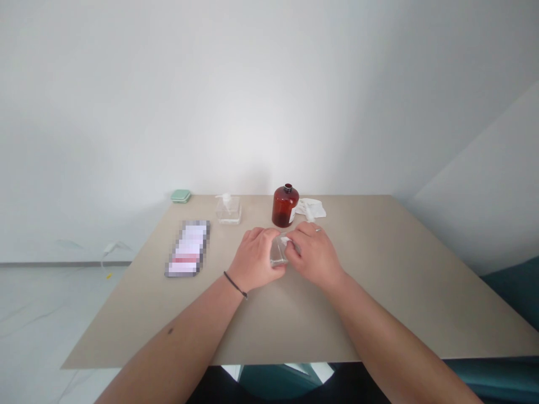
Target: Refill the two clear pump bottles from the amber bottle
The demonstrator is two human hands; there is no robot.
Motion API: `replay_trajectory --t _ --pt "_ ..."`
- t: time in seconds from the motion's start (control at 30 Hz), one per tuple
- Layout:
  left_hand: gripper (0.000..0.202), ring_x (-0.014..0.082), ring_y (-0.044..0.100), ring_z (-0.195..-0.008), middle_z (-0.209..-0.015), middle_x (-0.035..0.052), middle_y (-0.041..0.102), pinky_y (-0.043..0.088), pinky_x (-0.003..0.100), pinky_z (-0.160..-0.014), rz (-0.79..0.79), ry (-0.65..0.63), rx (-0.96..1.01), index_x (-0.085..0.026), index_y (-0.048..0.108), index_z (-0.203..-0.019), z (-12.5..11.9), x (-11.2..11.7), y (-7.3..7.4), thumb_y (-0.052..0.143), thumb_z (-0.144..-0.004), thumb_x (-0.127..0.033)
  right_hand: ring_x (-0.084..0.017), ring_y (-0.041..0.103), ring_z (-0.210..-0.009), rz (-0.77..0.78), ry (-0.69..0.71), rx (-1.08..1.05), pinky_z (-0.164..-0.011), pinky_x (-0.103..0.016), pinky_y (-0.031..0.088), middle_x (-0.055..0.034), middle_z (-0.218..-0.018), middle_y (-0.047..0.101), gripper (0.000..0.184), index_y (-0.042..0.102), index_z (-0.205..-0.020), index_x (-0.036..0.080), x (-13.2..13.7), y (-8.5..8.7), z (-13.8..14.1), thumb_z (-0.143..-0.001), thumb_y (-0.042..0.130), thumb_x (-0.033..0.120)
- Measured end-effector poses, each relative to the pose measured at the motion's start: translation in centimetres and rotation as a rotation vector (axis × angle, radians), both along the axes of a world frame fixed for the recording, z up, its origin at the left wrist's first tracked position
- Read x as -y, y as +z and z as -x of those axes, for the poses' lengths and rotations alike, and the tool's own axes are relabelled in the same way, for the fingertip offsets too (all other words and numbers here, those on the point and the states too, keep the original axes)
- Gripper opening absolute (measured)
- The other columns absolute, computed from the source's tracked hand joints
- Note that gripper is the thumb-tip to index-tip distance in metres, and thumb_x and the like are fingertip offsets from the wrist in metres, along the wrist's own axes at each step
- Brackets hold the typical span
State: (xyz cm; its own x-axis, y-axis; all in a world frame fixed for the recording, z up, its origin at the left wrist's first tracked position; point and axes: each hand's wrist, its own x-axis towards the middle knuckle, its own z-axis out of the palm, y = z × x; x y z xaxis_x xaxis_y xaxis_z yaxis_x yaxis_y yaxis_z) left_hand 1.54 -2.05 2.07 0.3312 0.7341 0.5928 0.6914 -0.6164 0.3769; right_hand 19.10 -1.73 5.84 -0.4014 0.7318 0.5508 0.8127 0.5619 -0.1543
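My left hand [257,255] is wrapped around a small clear square bottle [277,253] at the middle of the table. My right hand [315,252] has its fingers closed on a white pump top [285,240] at the bottle's upper end. The fingers cover much of both, so I cannot tell whether the top is seated. Just beyond my hands stands an amber bottle [285,207] with an uncapped neck and a white label.
A clear square pump bottle [228,212] stands back left. A phone [188,248] lies left of my hands, and a green case [181,196] sits at the far left corner. White tissue [316,207] with a white piece on it lies behind my right hand.
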Motion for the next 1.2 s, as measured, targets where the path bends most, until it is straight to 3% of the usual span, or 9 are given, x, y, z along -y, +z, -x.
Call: replay_trajectory --t 0.2,0.33,0.47,0.57,0.63,0.73,0.83,1.03,1.2 --pt "0.064 0.0341 0.064 -0.103 -0.11 0.0103 0.068 0.05 0.053 -0.095 0.013 -0.071 0.036 -0.021 0.05 -0.121 0.1 0.2 -0.1 0.079 -0.064 -0.023 -0.018 0.057 -0.069 0.27 -0.001 -0.407 -0.062 -0.03 0.042 -0.002 -0.071 0.06 0.019 0.06 -0.067 0.022 -1.6 -0.5 -1.1 -0.083 0.05 0.021" --pt "0.068 0.0343 0.063 -0.108 -0.114 0.0124 0.064 0.051 0.055 -0.097 0.038 -0.077 0.158 -0.021 0.048 -0.124 0.6 0.1 -0.7 0.082 -0.065 -0.028 -0.019 0.058 -0.065 0.383 -0.265 -0.644 -0.059 -0.03 0.04 -0.0004 -0.068 0.061 0.018 0.06 -0.069 0.023 -3.5 -0.8 -4.5 -0.082 0.049 0.029" --pt "0.072 0.032 0.062 -0.113 -0.121 0.0136 0.058 0.05 0.054 -0.101 0.121 -0.094 0.306 -0.021 0.041 -0.127 1.1 0.0 -1.5 0.081 -0.068 -0.028 -0.02 0.06 -0.067 0.46 -0.523 -0.5 -0.059 -0.03 0.038 -0.0012 -0.069 0.065 0.015 0.067 -0.081 0.022 -5.4 -1.5 -8.4 -0.081 0.053 0.028" --pt "0.073 0.0304 0.06 -0.118 -0.125 0.0132 0.055 0.048 0.054 -0.104 0.224 -0.112 0.398 -0.023 0.037 -0.129 1.3 -0.1 -1.9 0.08 -0.07 -0.026 -0.022 0.063 -0.071 0.52 -0.623 -0.35 -0.063 -0.032 0.04 -0.0047 -0.08 0.07 0.026 0.069 -0.103 0.021 -6.4 -2.3 -10.2 -0.083 0.054 0.028" --pt "0.075 0.0296 0.059 -0.12 -0.126 0.0127 0.055 0.047 0.054 -0.105 0.301 -0.118 0.447 -0.024 0.033 -0.13 1.4 -0.2 -2.1 0.079 -0.071 -0.025 -0.026 0.066 -0.084 0.451 -0.653 -0.246 -0.072 -0.036 0.044 -0.0107 -0.095 0.073 0.031 0.069 -0.11 0.019 -6.6 -2.6 -10.6 -0.084 0.056 0.029" --pt "0.077 0.0281 0.059 -0.119 -0.126 0.012 0.056 0.045 0.054 -0.105 0.375 -0.121 0.507 -0.025 0.028 -0.132 1.5 -0.4 -2.4 0.078 -0.073 -0.026 -0.032 0.065 -0.105 0.187 -0.594 -0.18 -0.09 -0.045 0.042 -0.0152 -0.115 0.072 0.032 0.069 -0.114 0.018 -6.2 -2.5 -9.8 -0.086 0.054 0.026" --pt "0.079 0.0266 0.06 -0.117 -0.125 0.011 0.056 0.046 0.052 -0.104 0.408 -0.132 0.558 -0.026 0.027 -0.133 1.4 -0.5 -2.6 0.078 -0.074 -0.026 -0.029 0.066 -0.101 0.059 -0.435 -0.13 -0.096 -0.047 0.038 -0.0122 -0.106 0.075 0.028 0.07 -0.11 0.02 -5.4 -2.4 -8.0 -0.089 0.052 0.024" --pt "0.079 0.0257 0.06 -0.115 -0.123 0.0099 0.056 0.046 0.05 -0.103 0.423 -0.12 0.584 -0.027 0.028 -0.133 1.2 -0.7 -3.0 0.079 -0.072 -0.024 -0.027 0.068 -0.09 0.215 -0.347 0.195 -0.093 -0.046 0.036 -0.0122 -0.101 0.077 0.024 0.073 -0.108 0.022 -5.5 -3.8 -4.5 -0.092 0.057 0.032" --pt "0.081 0.026 0.06 -0.115 -0.122 0.0109 0.057 0.046 0.051 -0.103 0.425 -0.114 0.57 -0.025 0.028 -0.133 1.1 -0.7 -3.0 0.08 -0.072 -0.024 -0.028 0.069 -0.089 0.256 -0.331 0.22 -0.093 -0.048 0.036 -0.0136 -0.102 0.077 0.024 0.074 -0.107 0.021 -6.3 -4.3 -4.0 -0.092 0.059 0.031"
